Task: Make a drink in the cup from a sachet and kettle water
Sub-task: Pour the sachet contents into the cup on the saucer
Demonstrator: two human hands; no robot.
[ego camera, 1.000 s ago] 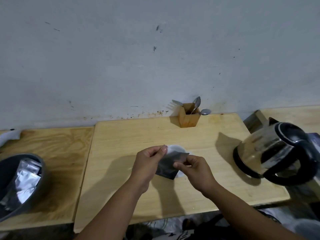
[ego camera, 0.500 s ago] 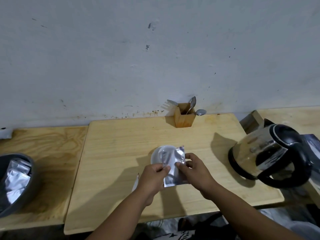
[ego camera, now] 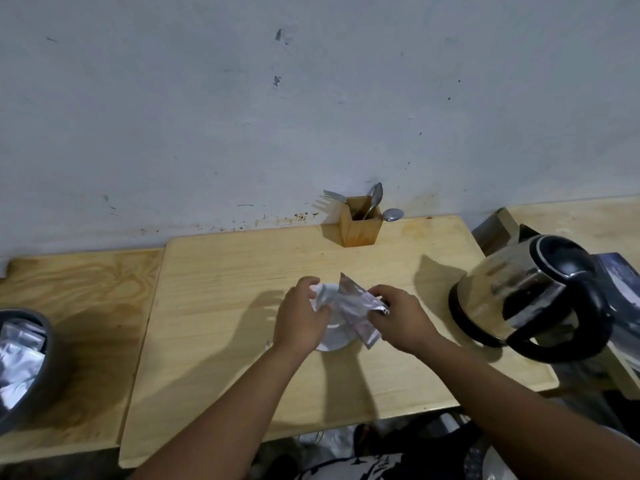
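Silver foil sachet (ego camera: 356, 311) at frame centre, pinched by right hand (ego camera: 398, 315) fingers and by left hand (ego camera: 299, 318) fingertips above white cup (ego camera: 334, 336); judged step: tipping contents in; next needs kettle (ego camera: 530, 299), centre right.

Head camera looks forward and down, close over the wooden table (ego camera: 242, 306) against the wall (ego camera: 242, 116).

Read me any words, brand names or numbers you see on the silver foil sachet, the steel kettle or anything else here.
None can be read.
Silver foil sachet in both hands: faint print, too blurred to read.
Steel kettle with black handle: only reflections, no label visible.
Square wooden cutlery holder: plain.
Foil packets in the grey bowl: no legible print.
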